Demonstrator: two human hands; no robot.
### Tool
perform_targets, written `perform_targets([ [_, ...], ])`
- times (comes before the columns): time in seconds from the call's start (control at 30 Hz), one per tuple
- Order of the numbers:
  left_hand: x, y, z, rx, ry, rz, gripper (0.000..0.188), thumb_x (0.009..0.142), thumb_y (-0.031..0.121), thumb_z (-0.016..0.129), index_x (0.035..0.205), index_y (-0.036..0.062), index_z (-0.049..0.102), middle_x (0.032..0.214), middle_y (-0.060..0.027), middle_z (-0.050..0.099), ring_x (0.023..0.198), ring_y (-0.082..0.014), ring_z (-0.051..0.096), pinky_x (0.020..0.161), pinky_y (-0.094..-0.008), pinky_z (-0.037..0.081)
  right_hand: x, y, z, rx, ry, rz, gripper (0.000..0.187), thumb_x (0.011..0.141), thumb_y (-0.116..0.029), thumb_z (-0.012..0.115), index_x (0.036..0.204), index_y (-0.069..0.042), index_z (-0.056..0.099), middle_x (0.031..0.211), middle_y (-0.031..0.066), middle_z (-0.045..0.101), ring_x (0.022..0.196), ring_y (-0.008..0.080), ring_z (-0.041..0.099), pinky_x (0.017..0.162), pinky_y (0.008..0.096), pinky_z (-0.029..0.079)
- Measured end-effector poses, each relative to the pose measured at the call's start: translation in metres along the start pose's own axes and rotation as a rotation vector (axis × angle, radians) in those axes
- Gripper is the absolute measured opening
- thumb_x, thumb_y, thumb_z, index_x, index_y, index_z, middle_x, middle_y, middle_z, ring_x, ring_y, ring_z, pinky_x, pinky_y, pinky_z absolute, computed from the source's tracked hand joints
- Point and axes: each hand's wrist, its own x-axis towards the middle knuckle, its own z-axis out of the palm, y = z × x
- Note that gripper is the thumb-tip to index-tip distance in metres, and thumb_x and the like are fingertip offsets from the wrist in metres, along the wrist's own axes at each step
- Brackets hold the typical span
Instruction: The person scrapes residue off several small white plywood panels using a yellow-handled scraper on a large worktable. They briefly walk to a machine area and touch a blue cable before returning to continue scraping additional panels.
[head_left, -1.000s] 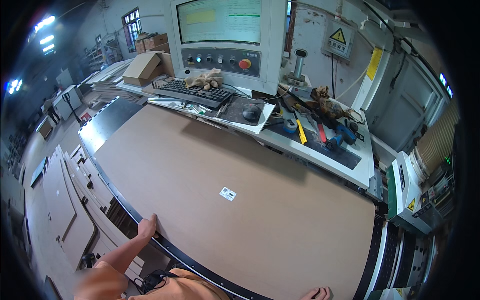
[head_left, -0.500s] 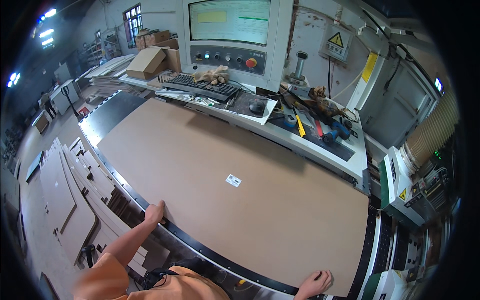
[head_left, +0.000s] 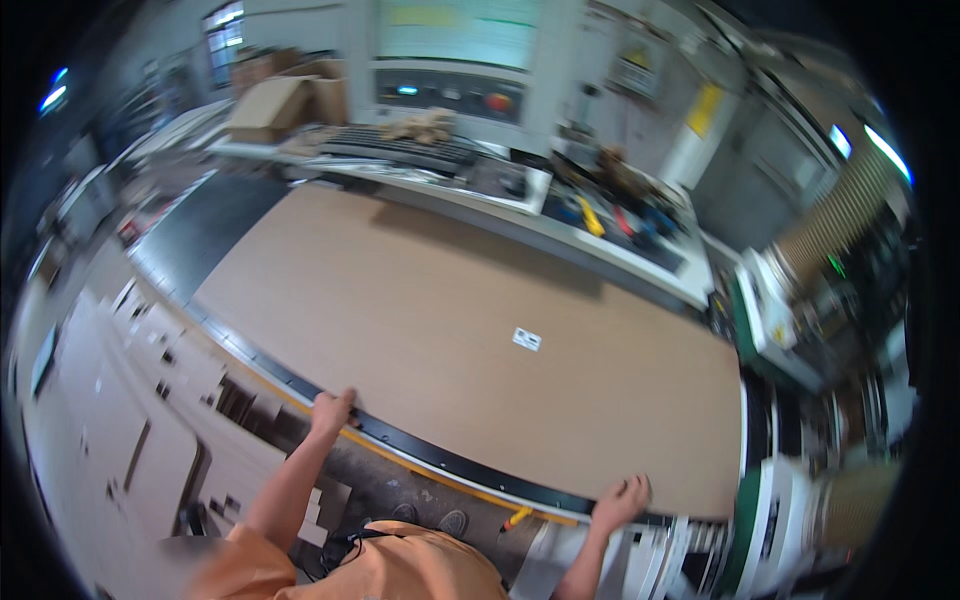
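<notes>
A large flat brown board [head_left: 450,300] lies on a dark machine bed [head_left: 220,230], with a small white label [head_left: 527,340] on its upper face. At its near edge, left of the middle, my left hand [head_left: 333,410] grips the board, thumb uppermost; its other fingers are partly hidden. Farther right along the same edge, my right hand [head_left: 622,502] is closed on the board near its right corner, fingers curled, slightly blurred.
Behind the board stands a white console table [head_left: 640,258] with a keyboard [head_left: 395,148], gloves, hand tools and a screen. Cut panels [head_left: 110,400] are stacked at left. Machine heads with a ribbed hose [head_left: 840,220] stand at right. A yellow-handled tool [head_left: 516,518] is below the near edge.
The board and its label have slid to the right over the bed, baring more dark surface at the left. Both hands have moved with it, and the view has shifted and blurred.
</notes>
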Motion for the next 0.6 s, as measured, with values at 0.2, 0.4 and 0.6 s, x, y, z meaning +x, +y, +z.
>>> perform_targets([
  [0.2, 0.039, -0.042, 0.000, -0.190, -0.064, 0.093, 0.043, 0.095, 0.035, 0.073, 0.082, -0.0046, 0.063, 0.076, -0.0125, 0.065, 0.056, -0.0194, 0.061, 0.049, -0.0342, 0.050, -0.049, -0.051, -0.007, 0.019, -0.063, -0.042, 0.034, 0.090, -0.013, 0.066, 0.120, 0.004, 0.063, 0.137, 0.0225, 0.057, 0.132, 0.0421, 0.050, 0.112, 0.0521, 0.040],
  [0.4, 0.039, -0.042, 0.002, -0.060, -0.114, 0.174, 0.051, 0.098, 0.037, 0.067, 0.075, -0.0084, 0.060, 0.057, -0.0139, 0.061, 0.043, -0.0218, 0.059, 0.046, -0.0336, 0.046, -0.068, -0.065, -0.049, 0.005, -0.072, 0.123, 0.043, 0.090, -0.011, 0.068, 0.128, 0.005, 0.058, 0.146, 0.0209, 0.051, 0.135, 0.0426, 0.048, 0.112, 0.0493, 0.040],
  [0.6, 0.029, -0.032, 0.001, -0.048, -0.135, 0.174, 0.051, 0.099, 0.037, 0.066, 0.075, -0.0087, 0.061, 0.058, -0.0150, 0.062, 0.043, -0.0224, 0.060, 0.046, -0.0331, 0.047, -0.176, -0.014, -0.019, -0.058, -0.053, 0.493, 0.048, 0.091, -0.016, 0.070, 0.131, 0.005, 0.055, 0.136, 0.0293, 0.054, 0.129, 0.0466, 0.050, 0.109, 0.0512, 0.042],
])
